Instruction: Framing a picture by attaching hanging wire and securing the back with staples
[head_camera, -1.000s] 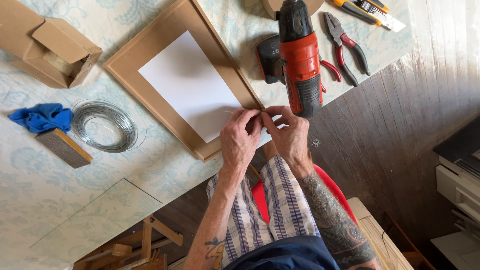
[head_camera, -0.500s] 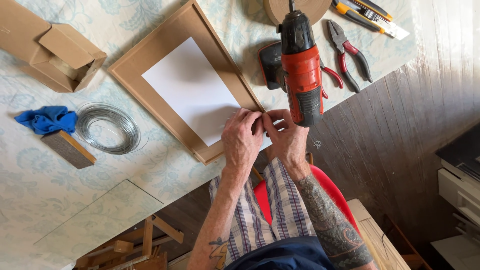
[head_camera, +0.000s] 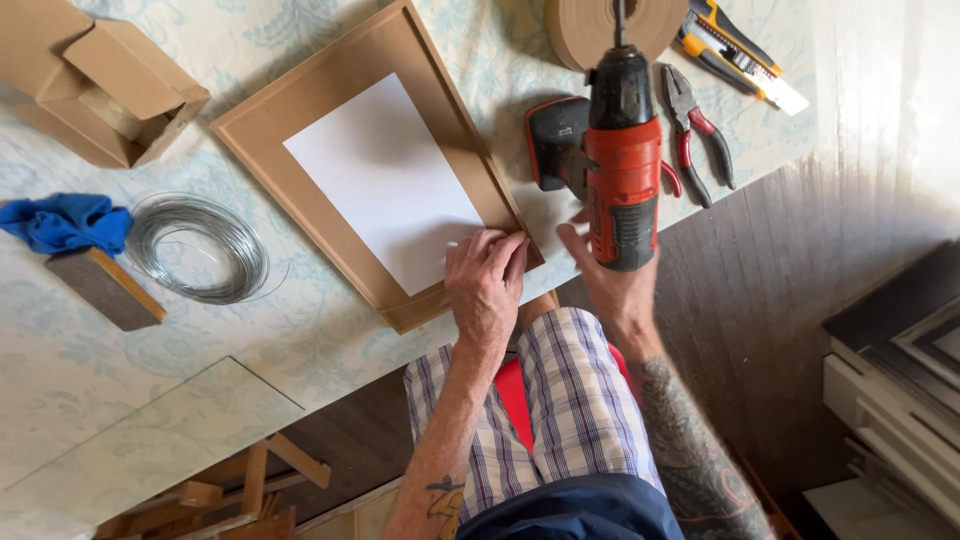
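Patterned tabletop (head_camera: 330, 340): one frame (head_camera: 300, 130) under left hand's (head_camera: 487, 285) flat fingers; right hand (head_camera: 610, 285) grips one drill (head_camera: 620, 160).

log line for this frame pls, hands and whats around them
left hand: pressing frame corner | right hand: at drill | nearby: pliers, wire coil

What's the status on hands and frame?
Left hand flat on brown wooden picture frame corner. Right hand at red-and-black cordless drill grip. Red-handled pliers beside drill, apart.
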